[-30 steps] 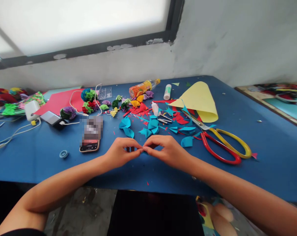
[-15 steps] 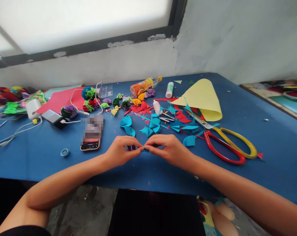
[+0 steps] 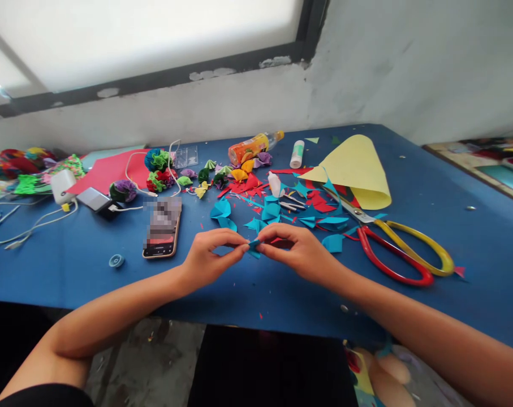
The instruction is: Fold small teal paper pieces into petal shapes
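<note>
Between my two hands, above the front part of the blue table (image 3: pixel 86 282), is a small piece of blue paper (image 3: pixel 253 246). My left hand (image 3: pixel 214 251) pinches its left side with thumb and fingertips. On the other side, my right hand (image 3: pixel 296 249) grips it the same way, partly covering it. Just beyond the fingers lie folded blue paper pieces (image 3: pixel 271 210), and another blue paper piece (image 3: pixel 333 243) rests right of my right hand. Large scissors (image 3: pixel 402 240) with red and yellow handles lie farther right.
A phone (image 3: pixel 163 229) lies left of my hands, near a small round cap (image 3: pixel 116 260). Rolled yellow paper (image 3: pixel 358 169), a glue stick (image 3: pixel 297 154), a drink bottle (image 3: pixel 254 148) and red scraps (image 3: pixel 322 200) are farther back. White cables (image 3: pixel 39 226) cross the left side.
My fingertips have moved slightly apart, and more of the blue paper between them now shows. The view has shifted a little, so the table's things appear slightly farther right.
</note>
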`<state>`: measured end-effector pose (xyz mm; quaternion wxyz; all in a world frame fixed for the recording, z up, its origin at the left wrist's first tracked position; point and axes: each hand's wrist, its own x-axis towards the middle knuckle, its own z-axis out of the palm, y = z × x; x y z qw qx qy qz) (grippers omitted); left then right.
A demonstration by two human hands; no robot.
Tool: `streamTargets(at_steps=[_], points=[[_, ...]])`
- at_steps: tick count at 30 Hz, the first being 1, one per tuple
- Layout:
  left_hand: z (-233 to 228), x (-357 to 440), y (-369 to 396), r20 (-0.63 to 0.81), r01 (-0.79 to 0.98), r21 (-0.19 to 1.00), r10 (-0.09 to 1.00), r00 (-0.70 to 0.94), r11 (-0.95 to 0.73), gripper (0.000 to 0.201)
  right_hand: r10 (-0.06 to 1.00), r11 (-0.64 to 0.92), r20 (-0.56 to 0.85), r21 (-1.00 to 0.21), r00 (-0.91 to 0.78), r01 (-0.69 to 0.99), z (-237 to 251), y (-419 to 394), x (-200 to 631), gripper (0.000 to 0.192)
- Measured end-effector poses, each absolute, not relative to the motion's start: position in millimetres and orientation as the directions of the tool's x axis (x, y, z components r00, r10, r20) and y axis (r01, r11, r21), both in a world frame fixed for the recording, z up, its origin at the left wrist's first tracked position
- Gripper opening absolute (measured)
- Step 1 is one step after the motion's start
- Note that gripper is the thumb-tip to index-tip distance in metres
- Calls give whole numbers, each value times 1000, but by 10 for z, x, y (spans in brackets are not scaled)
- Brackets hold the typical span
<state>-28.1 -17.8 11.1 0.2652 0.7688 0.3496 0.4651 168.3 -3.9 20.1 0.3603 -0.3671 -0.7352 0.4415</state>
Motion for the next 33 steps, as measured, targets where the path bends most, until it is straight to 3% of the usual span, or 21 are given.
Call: streamTargets(at_steps=[3, 8, 12, 17, 21, 33], points=[[93, -300, -158, 516, 344, 697, 773, 369, -629, 12, 822, 455, 290, -853, -491, 256, 183, -31, 1693, 17], [51, -326, -134, 559, 437, 507, 669, 490, -743, 17, 664, 720, 454, -602, -594, 345, 163, -47, 1720, 11], [41, -329, -133, 607, 430, 416, 597, 525, -801, 18, 595, 798, 499, -460, -630, 389, 173, -66, 1732, 14], [44, -328, -130, 630, 399, 391, 557, 542, -830, 17, 545, 837, 523, -384, -655, 390, 175, -81, 1743, 14], [58, -328, -125, 652, 373, 368, 523, 550, -852, 15, 553, 831, 537, -407, -637, 379, 159, -79, 1746, 9], [42, -328, -149, 699, 359, 411, 542, 466, -838, 16, 712, 660, 428, -678, -556, 323, 162, -82, 1714, 4]])
